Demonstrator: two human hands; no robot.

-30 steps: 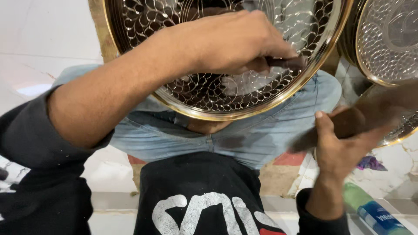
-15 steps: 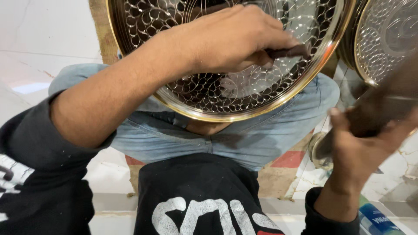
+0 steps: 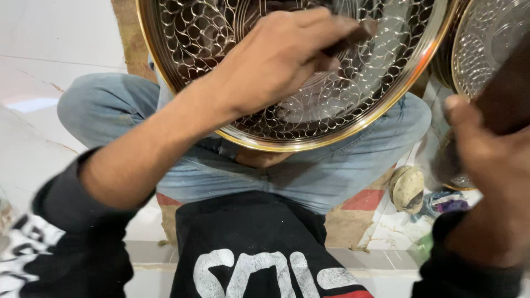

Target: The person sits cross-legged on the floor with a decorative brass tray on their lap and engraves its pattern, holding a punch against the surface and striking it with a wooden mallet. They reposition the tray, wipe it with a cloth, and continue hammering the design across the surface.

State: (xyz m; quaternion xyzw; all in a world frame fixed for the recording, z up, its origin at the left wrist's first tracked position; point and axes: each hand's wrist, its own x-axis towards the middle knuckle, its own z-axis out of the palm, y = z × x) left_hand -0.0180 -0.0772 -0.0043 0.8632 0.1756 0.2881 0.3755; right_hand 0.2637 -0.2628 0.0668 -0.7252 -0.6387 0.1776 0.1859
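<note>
- Plainly, from the head view — the only one here — the left hand (image 3: 276, 60) is closed around a short dark punch-like tool (image 3: 348, 37), its tip set against the patterned face of the large round brass-rimmed plate (image 3: 309, 129).
- That plate rests tilted across the person's knees, over the blue jeans (image 3: 331, 176), its lower rim nearest the body; nothing else seems to brace it.
- On the other side, the right hand (image 3: 491, 182) is wrapped around a dark, blurred handle (image 3: 505, 91) — likely a mallet, though the head is out of frame, so I cannot say for sure.
- A second embossed plate (image 3: 486, 44) stands just beside the first, at the upper right, and a small round lump (image 3: 407, 189) lies on the floor (image 3: 33, 110) below it.
- Risk, as I judge it: a stroke landing off the tool's end would catch the left hand's knuckles, which sit close to it.
- Another: the tool's tip could skid on the smooth metal and scar the fine scale pattern.
- And the plate, held only by the lap, may rock or slide under a blow — spoiling the mark, or knocking into the neighbouring plate.
</note>
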